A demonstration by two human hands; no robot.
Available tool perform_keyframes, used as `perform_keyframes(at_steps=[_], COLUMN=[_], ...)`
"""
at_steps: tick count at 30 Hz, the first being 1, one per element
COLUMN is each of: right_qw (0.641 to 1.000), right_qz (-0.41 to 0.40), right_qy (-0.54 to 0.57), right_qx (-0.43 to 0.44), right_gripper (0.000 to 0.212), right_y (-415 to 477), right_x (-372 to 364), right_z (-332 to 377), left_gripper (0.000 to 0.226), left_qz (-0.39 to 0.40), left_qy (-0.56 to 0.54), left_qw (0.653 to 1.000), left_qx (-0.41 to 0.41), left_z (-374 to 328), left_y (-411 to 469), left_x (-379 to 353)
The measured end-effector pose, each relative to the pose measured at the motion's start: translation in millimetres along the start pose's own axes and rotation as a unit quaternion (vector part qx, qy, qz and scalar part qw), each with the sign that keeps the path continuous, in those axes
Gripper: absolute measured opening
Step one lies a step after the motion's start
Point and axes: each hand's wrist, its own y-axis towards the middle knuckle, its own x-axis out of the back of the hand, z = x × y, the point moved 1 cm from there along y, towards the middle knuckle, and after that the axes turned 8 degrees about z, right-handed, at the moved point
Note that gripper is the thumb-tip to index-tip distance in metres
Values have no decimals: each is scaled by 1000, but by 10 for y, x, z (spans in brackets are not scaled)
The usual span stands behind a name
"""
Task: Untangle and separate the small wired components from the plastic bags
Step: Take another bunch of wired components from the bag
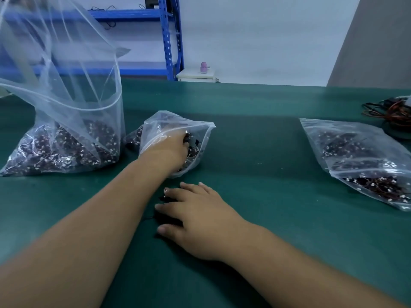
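The left hand (169,147) is inserted into the small middle bag (160,121), among the wired components (193,150). Its grip cannot be determined through the plastic. The right hand (198,218) is laid flat, fingers extended, on a small extracted clump (168,216) on the worktop (266,196). The large bag (66,147) and the right bag (360,156) are full, so most of the separating is judged outstanding. No legible writing is seen.

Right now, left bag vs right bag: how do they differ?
The left bag stands with its open top raised; the right bag lies flat on the mat. The left bag looks bigger than the right bag. The left bag sits next to the middle bag that the left hand reaches into; the right bag lies apart. Both are clear plastic, holding dark wired parts.
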Motion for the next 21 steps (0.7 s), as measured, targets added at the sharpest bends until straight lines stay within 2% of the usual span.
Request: perform_keyframes(at_steps=[2,4,7,10,14,19,21], right_qw=[999,998,997,990,980,987,990], right_qz=[-23,-41,-69,-108,-118,-112,-101], right_qy=[-27,-49,-26,37,114,53,40], right_qx=[3,-5,-35,-81,-116,-101,-93], right_gripper=[37,30,22,4,15,30,41], right_y=[0,-19,-88,-178,-239,-230,-223], right_x=[51,97,137,165,170,108,92], right_z=[-21,-51,-149,-268,-329,-302,-301], left_gripper=[25,36,47,44,40,32,39], left_qz=[-35,-12,66,54,22,-65,-28], left_qy=[59,105,106,77,26,13,51], left_qw=[997,994,992,995,999,997,996], left_qx=[-32,-36,-25,-22,-35,-48,-61], left_z=[18,58,130,141,100,109,136], left_y=[7,28,69,81,82,137,113], left_x=[-38,-99,-200,-236,-263,-253,-278])
